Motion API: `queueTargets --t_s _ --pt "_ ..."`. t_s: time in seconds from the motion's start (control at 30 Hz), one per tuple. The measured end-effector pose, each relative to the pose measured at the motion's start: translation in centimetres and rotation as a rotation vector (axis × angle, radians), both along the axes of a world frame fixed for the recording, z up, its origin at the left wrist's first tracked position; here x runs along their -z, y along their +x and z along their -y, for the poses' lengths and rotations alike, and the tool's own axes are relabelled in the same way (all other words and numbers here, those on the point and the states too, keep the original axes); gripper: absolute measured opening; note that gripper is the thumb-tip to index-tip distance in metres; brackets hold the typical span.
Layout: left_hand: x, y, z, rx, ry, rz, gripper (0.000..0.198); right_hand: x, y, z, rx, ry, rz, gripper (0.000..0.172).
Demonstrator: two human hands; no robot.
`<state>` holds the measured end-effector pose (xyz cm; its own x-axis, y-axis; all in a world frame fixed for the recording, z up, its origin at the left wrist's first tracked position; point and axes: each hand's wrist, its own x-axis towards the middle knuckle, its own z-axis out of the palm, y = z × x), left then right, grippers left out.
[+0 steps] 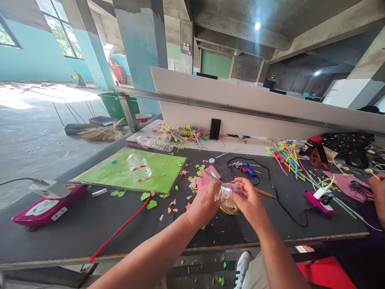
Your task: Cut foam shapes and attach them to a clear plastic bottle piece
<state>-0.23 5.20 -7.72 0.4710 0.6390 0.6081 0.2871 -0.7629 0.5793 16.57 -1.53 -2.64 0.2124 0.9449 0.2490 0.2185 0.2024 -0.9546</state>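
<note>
Near the table's front edge, my left hand (206, 202) and my right hand (247, 200) are both closed around a small clear plastic piece (225, 194), one on each side. Thin strands, some of them yellow, show at its lower side and between my hands. Just beyond my left hand lie scissors (212, 173) on pink sheets (207, 178). A blue glue gun (248, 170) rests farther back to the right, with an orange-brown stick (266, 193) nearer my right hand.
A clear ribbed bottle piece (138, 167) lies on green sheets (162, 170) at left. Purple power strips (48, 210) flank the work area. A black phone (215, 129) leans behind. Colourful stems (287, 158) and another person's hand (377, 196) are at right.
</note>
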Motion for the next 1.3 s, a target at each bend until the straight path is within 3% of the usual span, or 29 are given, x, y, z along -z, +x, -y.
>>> queueTargets --t_s 0.1,0.33,0.6,0.93,1.07,1.17,1.3 --pt "-0.4 -0.2 0.7 -0.005 0.079 -0.064 0.045 0.1 0.3 0.1 -0.024 -0.038 0.020 0.034" --pt "-0.7 0.4 0.7 0.015 0.218 -0.094 0.040 1.4 1.8 -1.1 0.010 -0.177 0.133 0.043" --pt "-0.5 0.5 0.5 -0.032 0.108 -0.072 0.040 -0.5 -0.1 -0.6 0.051 -0.234 0.010 0.043" --pt "-0.4 0.4 0.4 -0.087 0.006 -0.024 0.037 0.3 -0.1 -0.8 -0.013 -0.192 -0.185 0.064" --pt "-0.6 0.5 0.2 -0.041 -0.152 0.166 0.040 -0.5 -0.2 -0.3 -0.046 -0.079 -0.321 0.063" --pt "-1.3 1.0 -0.9 0.054 -0.409 0.446 0.046 -0.4 -0.3 -0.6 -0.053 0.063 -0.411 0.057" --pt "-2.7 1.8 -3.1 0.324 -0.767 0.586 0.056 0.8 -0.1 -1.7 0.007 0.150 -0.390 0.055"
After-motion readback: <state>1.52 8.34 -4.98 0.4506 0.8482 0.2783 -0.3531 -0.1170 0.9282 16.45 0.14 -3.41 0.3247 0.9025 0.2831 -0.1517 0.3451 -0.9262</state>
